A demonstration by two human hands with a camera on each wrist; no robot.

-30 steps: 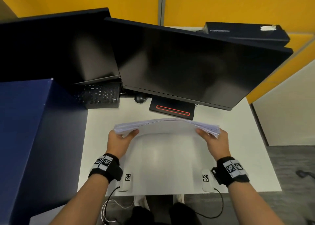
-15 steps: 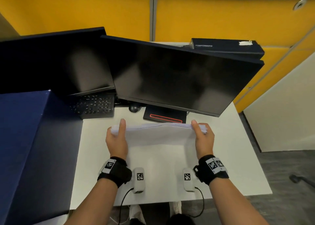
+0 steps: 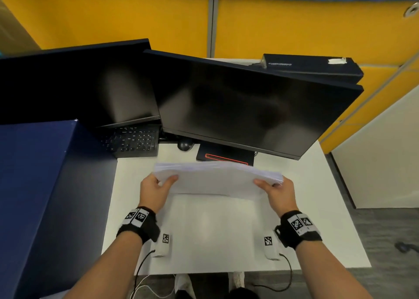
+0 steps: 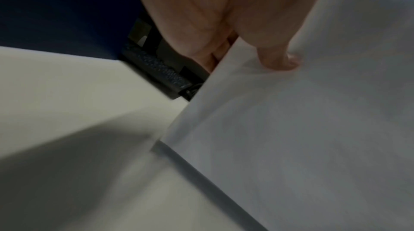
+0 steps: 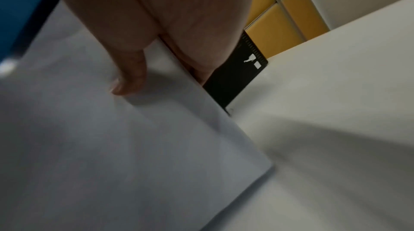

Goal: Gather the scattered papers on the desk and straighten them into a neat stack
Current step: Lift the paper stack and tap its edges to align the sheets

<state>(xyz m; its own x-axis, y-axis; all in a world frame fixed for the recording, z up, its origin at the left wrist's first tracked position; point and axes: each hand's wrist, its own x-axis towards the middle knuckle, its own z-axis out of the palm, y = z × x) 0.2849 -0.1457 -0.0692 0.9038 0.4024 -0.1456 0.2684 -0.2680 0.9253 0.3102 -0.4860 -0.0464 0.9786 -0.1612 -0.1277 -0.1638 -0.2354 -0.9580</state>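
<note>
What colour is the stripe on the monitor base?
Red-orange stripe on a black monitor base; head view shows it best.

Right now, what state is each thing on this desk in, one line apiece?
paper stack: gathered, held at both ends, tilted, sheets fanned at the right end.
left hand: grips the stack's left end.
right hand: grips the stack's right end.
right monitor: screen dark.
left monitor: screen dark.
keyboard: untouched, partly under the left monitor.
</note>
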